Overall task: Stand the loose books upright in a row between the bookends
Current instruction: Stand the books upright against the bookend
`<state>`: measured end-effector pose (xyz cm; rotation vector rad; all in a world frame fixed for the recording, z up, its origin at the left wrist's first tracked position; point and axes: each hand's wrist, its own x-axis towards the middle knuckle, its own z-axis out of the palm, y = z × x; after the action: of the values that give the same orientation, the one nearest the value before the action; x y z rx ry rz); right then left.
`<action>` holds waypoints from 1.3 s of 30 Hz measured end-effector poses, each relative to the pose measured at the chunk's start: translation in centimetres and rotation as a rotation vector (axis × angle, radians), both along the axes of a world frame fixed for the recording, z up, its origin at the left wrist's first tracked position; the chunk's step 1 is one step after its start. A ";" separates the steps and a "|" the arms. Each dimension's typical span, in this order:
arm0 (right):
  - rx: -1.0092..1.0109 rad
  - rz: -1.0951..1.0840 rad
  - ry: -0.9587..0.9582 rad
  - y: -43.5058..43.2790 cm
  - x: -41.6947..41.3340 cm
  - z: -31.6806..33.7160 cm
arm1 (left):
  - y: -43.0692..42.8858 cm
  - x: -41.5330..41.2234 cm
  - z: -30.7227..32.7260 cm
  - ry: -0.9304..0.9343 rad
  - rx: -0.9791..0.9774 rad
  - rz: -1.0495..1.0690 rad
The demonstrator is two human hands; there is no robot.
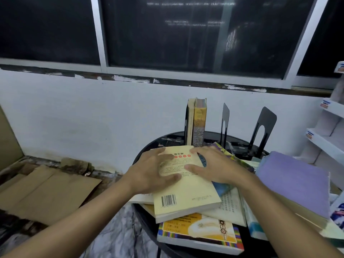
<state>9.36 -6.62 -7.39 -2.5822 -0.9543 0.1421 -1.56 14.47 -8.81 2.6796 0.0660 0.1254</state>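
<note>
A pale yellow book (188,198) lies flat, back cover up, on top of a loose pile on the round black table (147,153). My left hand (150,174) rests on its left edge and my right hand (212,166) on its right edge, fingers spread around the far end. Under it lie an orange-and-white book (201,231), a white text-covered book (230,207) and a purple book (292,181). At the back two books (197,121) stand upright against a black bookend. Two more black bookends (225,120) (264,125) stand to their right with a gap between.
A white wall runs behind the table, with dark windows above. Flattened cardboard (50,190) lies on the floor at left. White shelving (329,131) stands at the right edge. More books (256,226) crowd the table's right side.
</note>
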 end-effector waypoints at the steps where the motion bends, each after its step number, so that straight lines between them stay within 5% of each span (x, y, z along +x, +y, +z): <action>1: 0.002 0.003 0.013 0.1 0.1 0.1 | -0.1 0.0 -0.1 0.007 0.009 0.001; 18: 0.025 -0.117 0.202 1.7 2.0 0.1 | -1.4 -0.6 -1.0 0.046 -0.001 0.006; 26: 0.225 -0.019 0.189 1.8 1.9 1.3 | -1.5 -0.7 -1.1 0.007 -0.090 -0.010; 39: 0.486 -0.003 0.430 0.2 1.5 4.1 | -1.9 -1.6 -0.6 -0.173 -0.161 -0.046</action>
<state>10.87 -6.39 -3.31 -1.9960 -0.7159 0.3938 -3.13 12.58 -9.43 2.4967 -0.0387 0.3222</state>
